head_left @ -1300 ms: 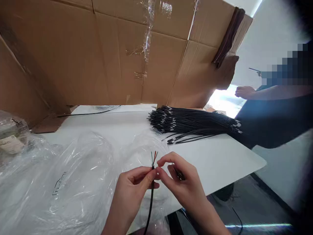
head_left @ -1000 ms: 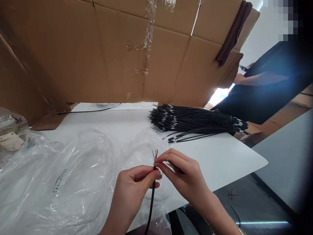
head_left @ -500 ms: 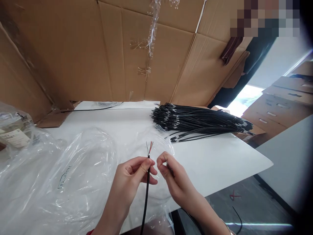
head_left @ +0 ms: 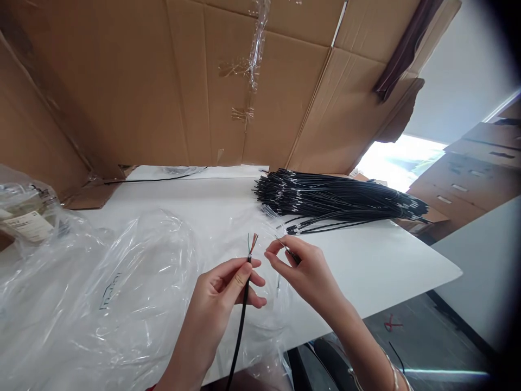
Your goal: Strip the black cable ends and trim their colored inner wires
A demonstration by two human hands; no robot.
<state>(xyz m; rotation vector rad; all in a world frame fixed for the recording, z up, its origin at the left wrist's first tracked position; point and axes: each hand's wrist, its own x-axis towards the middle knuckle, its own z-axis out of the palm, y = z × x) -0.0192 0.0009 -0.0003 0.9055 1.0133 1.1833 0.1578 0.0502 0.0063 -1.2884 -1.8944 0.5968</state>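
Note:
My left hand (head_left: 223, 293) pinches a black cable (head_left: 242, 320) between thumb and forefinger just below its stripped end. Fine coloured wires (head_left: 253, 244), reddish and green, fan out above the fingers. The cable runs down past the bottom of the view. Just to the right, my right hand (head_left: 307, 266) is closed on a slim dark pointed tool (head_left: 292, 255), its thin tip poking up and left; its exact kind is not clear. Tool and wires are apart. Behind the hands lies a thick bundle of black cables (head_left: 337, 195).
Crumpled clear plastic bags (head_left: 138, 282) cover the left of the white table (head_left: 366, 260). A cardboard wall (head_left: 203, 87) rises behind it. A labelled bagged package (head_left: 30, 225) sits at far left. Stacked cartons (head_left: 464, 179) stand to the right. A single cable (head_left: 154, 180) lies at the back.
My right hand has shifted right and turned, so the pointed tool now shows more clearly. My left hand still holds the cable in nearly the same place. A person at upper right is out of view.

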